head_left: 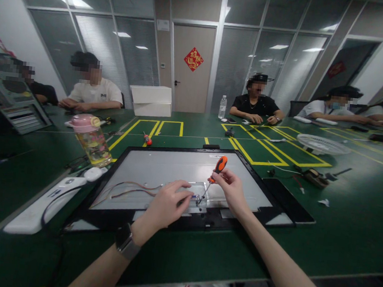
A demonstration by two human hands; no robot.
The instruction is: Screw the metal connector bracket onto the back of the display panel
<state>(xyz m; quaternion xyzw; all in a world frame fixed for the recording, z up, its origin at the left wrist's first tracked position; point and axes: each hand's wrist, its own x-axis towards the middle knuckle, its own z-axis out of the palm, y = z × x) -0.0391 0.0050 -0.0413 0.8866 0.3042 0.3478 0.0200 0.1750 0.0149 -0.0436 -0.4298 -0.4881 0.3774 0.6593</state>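
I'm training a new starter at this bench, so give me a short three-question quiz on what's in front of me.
1. True or false: the right hand holds the orange-handled screwdriver with its tip down on the display panel.
2. Which wrist wears the watch? A left, B right, C neither.
3. Fill in: the left hand rests on the panel's back, where thin coloured ____ run in from the left.
Key: 1 true; 2 A; 3 wires.
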